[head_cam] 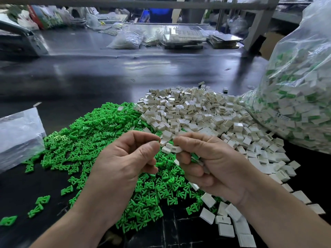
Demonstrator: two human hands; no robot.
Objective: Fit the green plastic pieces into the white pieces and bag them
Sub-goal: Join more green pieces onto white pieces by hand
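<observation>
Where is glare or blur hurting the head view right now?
Head view: light glares off the dark tabletop and the filled bag at right; the far clutter is soft; edges bow from the wide lens; the left hand, right hand and its white piece are sharp.

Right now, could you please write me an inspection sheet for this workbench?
Surface: dark glossy table.
Job's things: heap of green pieces touching heap of white pieces on its right; large bag at right holds assembled ones.
Clutter: flat bag at left; stray green pieces near the front left.
Grippers: left hand fingers curled, thumb meeting forefinger, contents hidden; right hand grips a white piece.
Cables: nothing seen.
Surroundings: bags and trays at the far side; grey frame post.
</observation>
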